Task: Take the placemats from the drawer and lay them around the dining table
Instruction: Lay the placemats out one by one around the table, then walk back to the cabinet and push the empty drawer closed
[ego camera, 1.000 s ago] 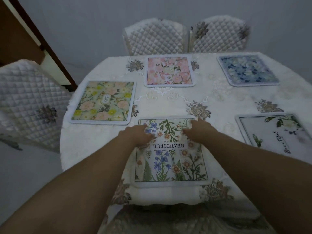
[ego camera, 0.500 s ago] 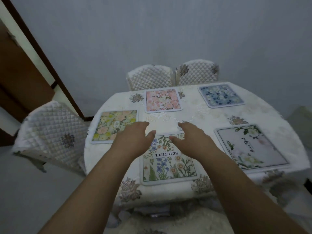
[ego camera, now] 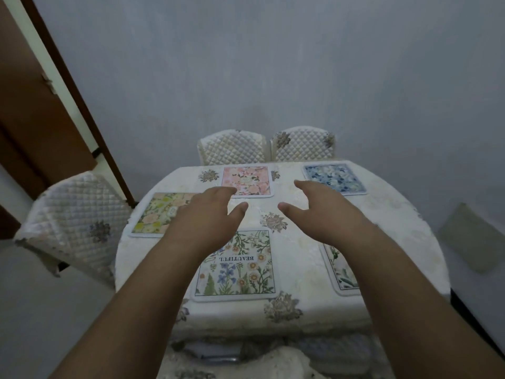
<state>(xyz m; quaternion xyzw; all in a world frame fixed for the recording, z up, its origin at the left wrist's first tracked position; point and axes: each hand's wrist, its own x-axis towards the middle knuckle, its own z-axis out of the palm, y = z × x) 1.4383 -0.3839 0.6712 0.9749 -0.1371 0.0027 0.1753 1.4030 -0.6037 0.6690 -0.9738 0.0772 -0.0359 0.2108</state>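
Several floral placemats lie flat on the round dining table, which has a cream cloth. A "BEAUTIFUL" wildflower mat sits nearest me. A yellow-green mat is at the left, a pink mat at the far middle and a blue mat at the far right. A white leafy mat at the right is mostly hidden by my forearm. My left hand and my right hand hover above the table with fingers spread, holding nothing.
Two quilted chairs stand at the table's far side against the grey wall. A third quilted chair is at the left, near a brown door. A cushion lies on the floor at the right.
Both hands lifted off the wildflower mat and rose, moving apart. My view pulled back and tilted up, so the table looks smaller and more wall shows.
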